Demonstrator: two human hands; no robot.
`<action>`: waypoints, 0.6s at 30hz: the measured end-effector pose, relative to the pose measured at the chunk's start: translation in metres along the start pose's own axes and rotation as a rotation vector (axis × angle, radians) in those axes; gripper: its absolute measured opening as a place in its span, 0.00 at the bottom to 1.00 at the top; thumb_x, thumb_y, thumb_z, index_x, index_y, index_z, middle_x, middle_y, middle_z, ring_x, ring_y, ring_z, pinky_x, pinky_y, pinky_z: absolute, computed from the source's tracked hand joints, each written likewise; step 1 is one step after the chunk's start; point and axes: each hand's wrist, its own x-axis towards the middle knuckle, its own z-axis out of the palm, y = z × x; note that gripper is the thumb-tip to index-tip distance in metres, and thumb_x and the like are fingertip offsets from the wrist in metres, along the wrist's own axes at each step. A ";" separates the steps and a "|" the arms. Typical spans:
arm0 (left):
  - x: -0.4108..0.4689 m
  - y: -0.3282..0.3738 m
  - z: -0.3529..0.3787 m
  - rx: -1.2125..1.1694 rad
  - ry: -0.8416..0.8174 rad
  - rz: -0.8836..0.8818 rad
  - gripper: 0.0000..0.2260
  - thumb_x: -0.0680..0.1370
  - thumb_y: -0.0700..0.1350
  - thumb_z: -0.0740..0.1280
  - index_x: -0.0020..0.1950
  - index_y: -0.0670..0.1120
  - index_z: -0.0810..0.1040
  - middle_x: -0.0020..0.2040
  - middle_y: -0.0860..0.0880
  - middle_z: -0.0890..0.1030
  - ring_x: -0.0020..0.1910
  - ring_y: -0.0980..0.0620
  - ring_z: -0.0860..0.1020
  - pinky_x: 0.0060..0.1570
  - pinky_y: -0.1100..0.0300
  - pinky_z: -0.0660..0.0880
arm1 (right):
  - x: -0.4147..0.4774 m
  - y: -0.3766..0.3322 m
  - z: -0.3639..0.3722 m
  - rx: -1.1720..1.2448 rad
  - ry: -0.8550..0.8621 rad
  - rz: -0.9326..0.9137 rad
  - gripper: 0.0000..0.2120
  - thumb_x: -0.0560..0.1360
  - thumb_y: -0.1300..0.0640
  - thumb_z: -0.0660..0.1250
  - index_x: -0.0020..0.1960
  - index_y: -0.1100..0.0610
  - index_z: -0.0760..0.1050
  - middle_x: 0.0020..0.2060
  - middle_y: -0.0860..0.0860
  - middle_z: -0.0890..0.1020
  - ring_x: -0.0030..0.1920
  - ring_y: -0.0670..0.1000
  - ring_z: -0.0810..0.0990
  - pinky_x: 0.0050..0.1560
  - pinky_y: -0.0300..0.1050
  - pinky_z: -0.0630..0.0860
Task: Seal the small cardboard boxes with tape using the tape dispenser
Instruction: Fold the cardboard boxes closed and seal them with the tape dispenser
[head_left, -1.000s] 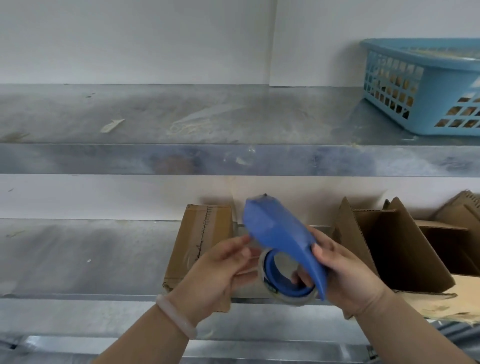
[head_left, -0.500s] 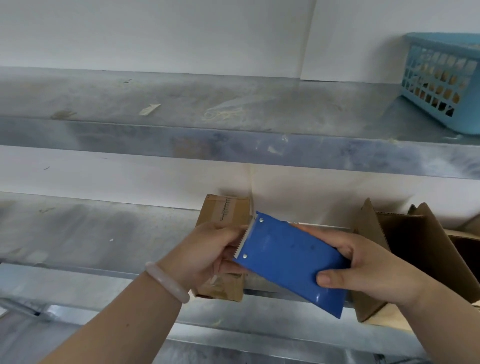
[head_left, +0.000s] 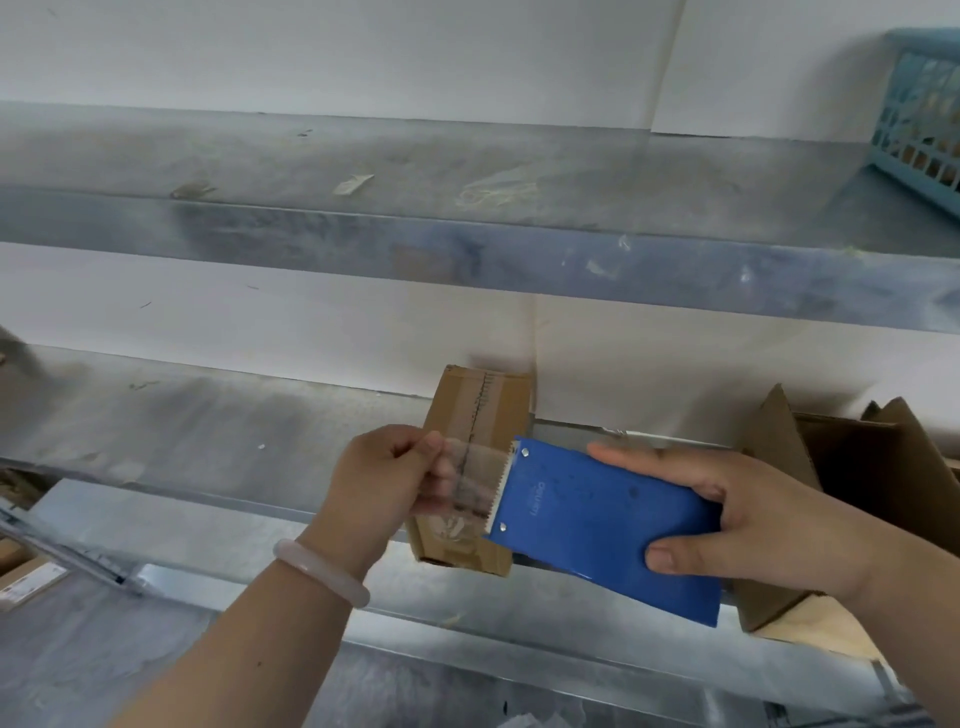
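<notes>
Clear tape now stretches between the hands, where half a second ago the fingers of the left hand were only at the toothed edge of the blue tape dispenser; a short strip has since been drawn out to the left. The left hand pinches the tape's free end between thumb and fingertips, while the right hand grasps the dispenser's rear, thumb on the near side and fingers across the top. The small cardboard box lies on the metal shelf straight beyond the strip, between the two hands and rather nearer the left. Its long axis runs away from the person toward the wall, and an already taped seam follows that line. The strip is held crosswise to it, so laying it along the seam would probably call for a turn of both hands. Open cartons stand to the right.
</notes>
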 end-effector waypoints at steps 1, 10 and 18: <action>0.002 -0.005 -0.007 0.013 0.023 0.001 0.10 0.80 0.40 0.64 0.43 0.40 0.82 0.30 0.46 0.81 0.29 0.50 0.80 0.34 0.54 0.81 | -0.001 0.002 -0.001 -0.001 -0.007 0.005 0.33 0.67 0.56 0.75 0.60 0.26 0.70 0.59 0.31 0.78 0.59 0.38 0.78 0.54 0.33 0.75; 0.018 -0.044 -0.047 0.189 0.161 0.036 0.10 0.80 0.39 0.64 0.42 0.43 0.81 0.28 0.48 0.80 0.25 0.52 0.77 0.35 0.51 0.82 | 0.000 0.014 -0.008 -0.099 -0.037 0.092 0.32 0.70 0.58 0.75 0.59 0.24 0.69 0.57 0.31 0.78 0.57 0.37 0.78 0.53 0.31 0.75; 0.037 -0.066 -0.042 0.277 0.188 0.002 0.08 0.80 0.42 0.64 0.46 0.45 0.81 0.31 0.46 0.79 0.25 0.53 0.76 0.33 0.54 0.82 | 0.020 0.029 0.002 -0.099 -0.009 0.168 0.31 0.71 0.56 0.75 0.63 0.28 0.70 0.56 0.33 0.79 0.56 0.39 0.80 0.55 0.38 0.78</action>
